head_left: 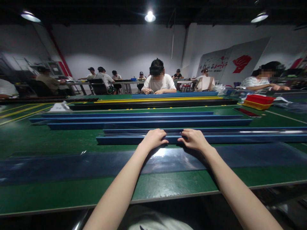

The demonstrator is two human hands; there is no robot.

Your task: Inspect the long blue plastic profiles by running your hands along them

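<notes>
My left hand (155,138) and my right hand (192,138) rest a short way apart on a long blue channel (129,139). Both hands are closed over its near wall, thumbs on the side towards me and fingers reaching into the groove. A clear plastic strip (223,132) shines inside the groove, running off to the right; whether my fingertips press on it is hidden. Closer to me, a wide transparent plastic sheet (96,163) lies flat beneath my forearms.
Beyond lie more blue channels (144,124), a black bar (144,105) and a yellow strip (158,99). Red and yellow bins (259,100) and a phone (247,112) are at the right. A person (158,81) sits opposite, handling something small. The green table's edge (177,197) is near me.
</notes>
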